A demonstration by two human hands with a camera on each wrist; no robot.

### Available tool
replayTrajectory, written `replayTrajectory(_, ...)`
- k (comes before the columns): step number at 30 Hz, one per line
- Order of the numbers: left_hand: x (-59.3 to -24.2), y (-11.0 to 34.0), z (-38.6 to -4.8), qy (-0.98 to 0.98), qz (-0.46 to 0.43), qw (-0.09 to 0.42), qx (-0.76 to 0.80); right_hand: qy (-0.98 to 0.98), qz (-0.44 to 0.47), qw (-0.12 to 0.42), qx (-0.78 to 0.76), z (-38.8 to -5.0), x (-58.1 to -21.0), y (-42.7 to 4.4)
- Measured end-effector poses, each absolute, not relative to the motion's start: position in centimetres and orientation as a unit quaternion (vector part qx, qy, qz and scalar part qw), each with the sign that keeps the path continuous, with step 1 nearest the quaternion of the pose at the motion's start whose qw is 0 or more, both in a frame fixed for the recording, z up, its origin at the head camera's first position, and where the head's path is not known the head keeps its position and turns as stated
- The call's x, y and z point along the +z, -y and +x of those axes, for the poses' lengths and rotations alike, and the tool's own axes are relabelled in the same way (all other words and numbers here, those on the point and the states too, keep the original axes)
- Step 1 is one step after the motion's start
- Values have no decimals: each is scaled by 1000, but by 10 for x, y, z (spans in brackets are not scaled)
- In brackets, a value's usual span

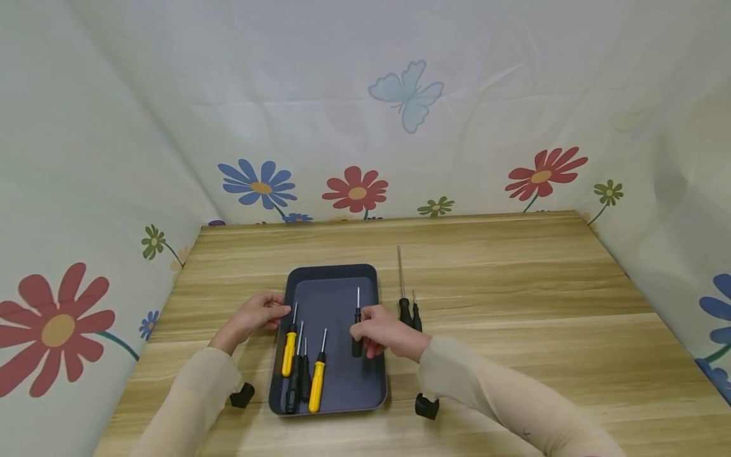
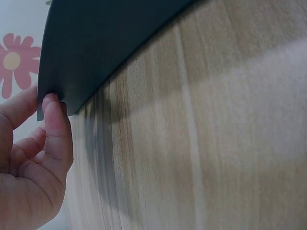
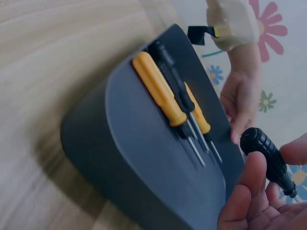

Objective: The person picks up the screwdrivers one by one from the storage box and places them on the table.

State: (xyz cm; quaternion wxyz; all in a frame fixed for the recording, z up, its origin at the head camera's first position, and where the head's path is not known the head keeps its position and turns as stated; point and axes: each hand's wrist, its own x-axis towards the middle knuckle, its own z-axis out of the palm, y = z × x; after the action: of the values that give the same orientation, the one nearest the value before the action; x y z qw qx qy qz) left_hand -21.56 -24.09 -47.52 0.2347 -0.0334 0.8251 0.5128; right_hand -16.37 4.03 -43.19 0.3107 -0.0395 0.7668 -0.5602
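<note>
The left hand pinches the left wall of a dark grey tray, thumb at the rim; the left wrist view shows its fingers against the tray's side. Over the tray's right part, the right hand holds a small black screwdriver by its handle, shaft pointing away from the person. In the right wrist view the black handle lies between thumb and fingers. On the tray's left side lie two yellow-handled screwdrivers and two black-handled ones.
Right of the tray, a long black-handled screwdriver and a shorter one lie side by side on the wooden table. Behind the table hangs a flower-printed sheet. A black wrist mount sits beneath each forearm.
</note>
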Motion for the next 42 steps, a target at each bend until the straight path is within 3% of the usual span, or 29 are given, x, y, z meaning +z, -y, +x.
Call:
replayTrajectory(28, -476, 241, -214, -826, -35, 232, 512, -804, 33, 231, -547, -190, -439, -98)
replayTrajectory(42, -475, 240, -214, -827, -32, 231, 511, -813, 34, 251, -525, -196, -443, -124)
